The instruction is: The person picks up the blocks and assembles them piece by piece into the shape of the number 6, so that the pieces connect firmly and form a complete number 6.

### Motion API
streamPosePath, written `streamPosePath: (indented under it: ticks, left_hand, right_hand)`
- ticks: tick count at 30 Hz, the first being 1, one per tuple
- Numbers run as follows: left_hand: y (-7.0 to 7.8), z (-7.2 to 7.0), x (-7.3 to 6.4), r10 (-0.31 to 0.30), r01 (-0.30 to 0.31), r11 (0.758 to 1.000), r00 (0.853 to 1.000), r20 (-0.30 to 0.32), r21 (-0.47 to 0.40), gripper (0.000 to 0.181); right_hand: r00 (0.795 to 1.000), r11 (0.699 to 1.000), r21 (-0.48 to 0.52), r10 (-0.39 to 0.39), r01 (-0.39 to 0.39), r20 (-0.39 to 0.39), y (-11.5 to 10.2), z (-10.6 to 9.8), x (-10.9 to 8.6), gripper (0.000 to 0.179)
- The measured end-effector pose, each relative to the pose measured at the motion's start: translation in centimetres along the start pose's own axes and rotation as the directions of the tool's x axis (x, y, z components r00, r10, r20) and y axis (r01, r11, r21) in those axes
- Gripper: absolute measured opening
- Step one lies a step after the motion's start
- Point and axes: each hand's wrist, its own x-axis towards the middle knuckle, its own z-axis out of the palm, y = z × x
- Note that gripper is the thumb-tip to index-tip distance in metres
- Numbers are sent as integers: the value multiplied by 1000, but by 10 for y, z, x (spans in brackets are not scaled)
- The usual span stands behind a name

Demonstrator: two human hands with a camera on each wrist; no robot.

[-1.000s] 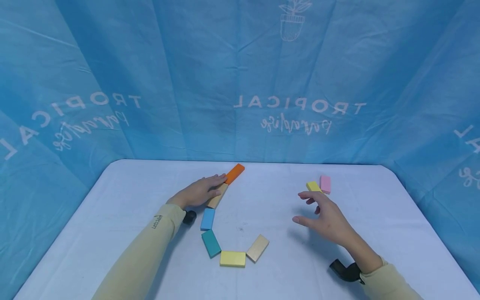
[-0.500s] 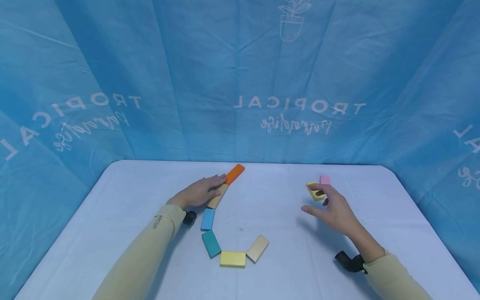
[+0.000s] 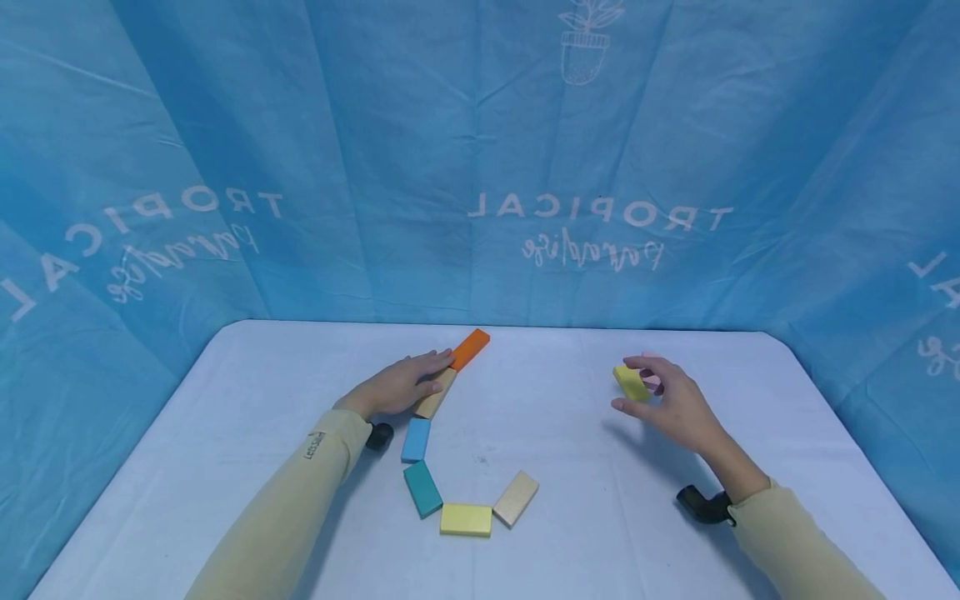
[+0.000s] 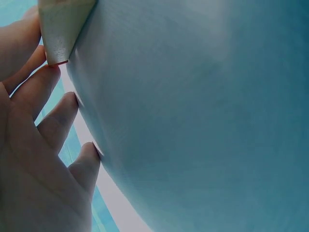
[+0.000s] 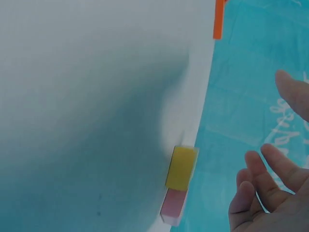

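While left hand (image 3: 393,386) stays put | right hand (image 3: 677,410) nearer pink block (image 5: 174,204) | each grip spread

Bright head view, soft shadow below right hand (image 3: 675,408), dimmer wrist views, hazy shadow across tabletop (image 5: 72,53)

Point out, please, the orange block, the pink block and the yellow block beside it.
Orange block (image 3: 472,347): head view, on its top face.
Pink block (image 5: 174,203): right wrist view, on its upward face.
Yellow block (image 5: 182,168): right wrist view, middle of its upward face.
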Motion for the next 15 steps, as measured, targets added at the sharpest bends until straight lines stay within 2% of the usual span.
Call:
streamPosePath:
  ticks: [7,15]
  left_hand:
    - [-1,0,1,8,-8,1000,1000,-1,5,59]
    - [-2,1,1,0,0,1000,1000,1,11,59]
  right_hand:
    - [999,1000,-1,17,-17,43,7,-3,8,73]
    - [999,1000,-11,-7,7,54,22,-3,17,76]
